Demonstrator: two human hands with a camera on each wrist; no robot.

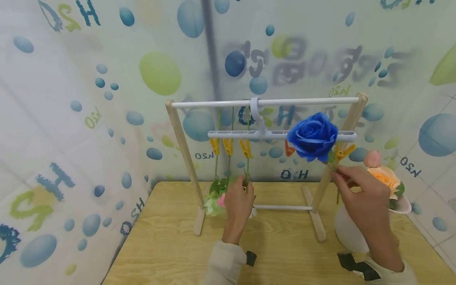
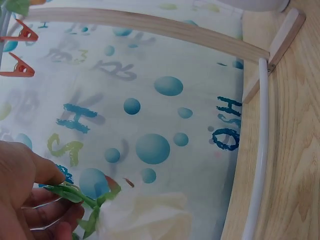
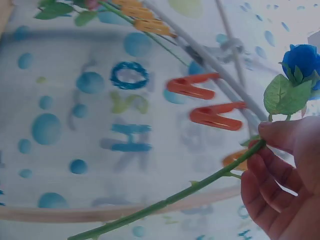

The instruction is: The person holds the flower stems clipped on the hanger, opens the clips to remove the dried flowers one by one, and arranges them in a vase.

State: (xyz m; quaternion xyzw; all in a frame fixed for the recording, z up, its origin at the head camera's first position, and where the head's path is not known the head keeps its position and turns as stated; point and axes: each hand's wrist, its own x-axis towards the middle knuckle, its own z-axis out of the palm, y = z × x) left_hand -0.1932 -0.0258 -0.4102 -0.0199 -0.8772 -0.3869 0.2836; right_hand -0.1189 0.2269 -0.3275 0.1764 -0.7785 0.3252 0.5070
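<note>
My right hand (image 1: 367, 202) pinches the stem of a blue rose (image 1: 313, 137) and holds it up in front of the hanger's right end. In the right wrist view its long green stem (image 3: 170, 201) slants down to the lower left, leafy near the bloom. Lower down, my left hand (image 1: 239, 206) holds a white flower (image 2: 147, 215) by its leafy stem (image 2: 75, 194), just under the bloom's leaves. That flower hangs head down from a yellow clip (image 1: 245, 149). Beside it, other stems hang in yellow clips, with a pale green and pink bloom (image 1: 214, 206) low at the left.
A white clip hanger (image 1: 270, 135) hooks over the white bar (image 1: 303, 101) of a wooden-legged rack on the wooden table (image 1: 171, 253). Orange clips (image 3: 215, 117) hang nearer its right side. At the right, a white vase (image 1: 350, 233) stands by an orange rose (image 1: 384, 179).
</note>
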